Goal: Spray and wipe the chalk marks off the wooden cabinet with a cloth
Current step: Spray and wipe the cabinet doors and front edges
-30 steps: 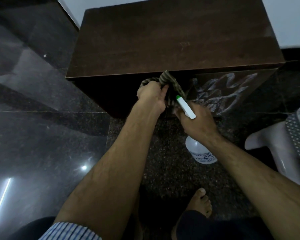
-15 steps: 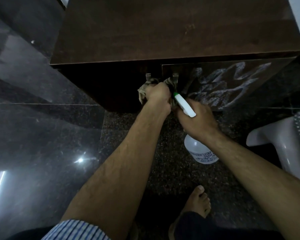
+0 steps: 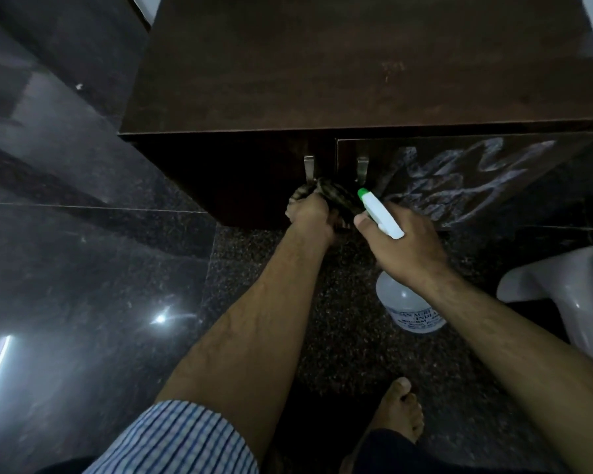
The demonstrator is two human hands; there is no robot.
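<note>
A dark wooden cabinet (image 3: 339, 73) stands against the wall. White chalk marks (image 3: 473, 179) cover its right door. My left hand (image 3: 310, 217) grips a bunched striped cloth (image 3: 336, 196) low at the front, just below the two metal door handles (image 3: 362, 169). My right hand (image 3: 401, 244) holds a clear spray bottle (image 3: 409, 307) by its neck. The white trigger head with a green nozzle (image 3: 379, 212) points up toward the cabinet front, beside the cloth.
Glossy dark granite floor (image 3: 83, 268) spreads to the left and beneath me. A white plastic chair or stool (image 3: 562, 295) stands at the right edge. My bare foot (image 3: 399, 412) rests on the floor near the bottom.
My left hand with the cloth has dropped from the cabinet's top edge to below the door handles. The view has shifted closer and downward. My right hand keeps the bottle in nearly the same place.
</note>
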